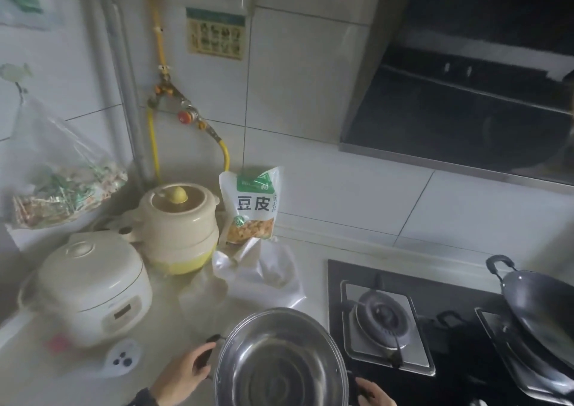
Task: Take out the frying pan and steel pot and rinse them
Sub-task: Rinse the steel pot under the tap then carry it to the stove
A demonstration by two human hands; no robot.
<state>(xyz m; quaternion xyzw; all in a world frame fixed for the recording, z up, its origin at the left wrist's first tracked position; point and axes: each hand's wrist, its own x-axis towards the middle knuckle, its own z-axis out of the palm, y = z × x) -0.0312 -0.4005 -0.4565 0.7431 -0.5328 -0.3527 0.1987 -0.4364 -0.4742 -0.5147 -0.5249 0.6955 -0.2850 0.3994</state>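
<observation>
An empty steel pot [281, 362] with black side handles is held at the bottom centre, over the counter edge beside the stove. My left hand [181, 374] grips its left handle. My right hand [372, 393] is shut on its right handle, mostly cut off by the frame edge. A dark frying pan [540, 309], wok-shaped with a black loop handle, sits tilted on the right burner of the gas stove [435, 294].
A white rice cooker [90, 284], a beige lidded cooker [178, 225], a food packet [251, 204] and a clear plastic bag [264, 272] crowd the counter at left. A range hood [466, 101] hangs upper right. Yellow gas pipes [155, 145] run down the wall.
</observation>
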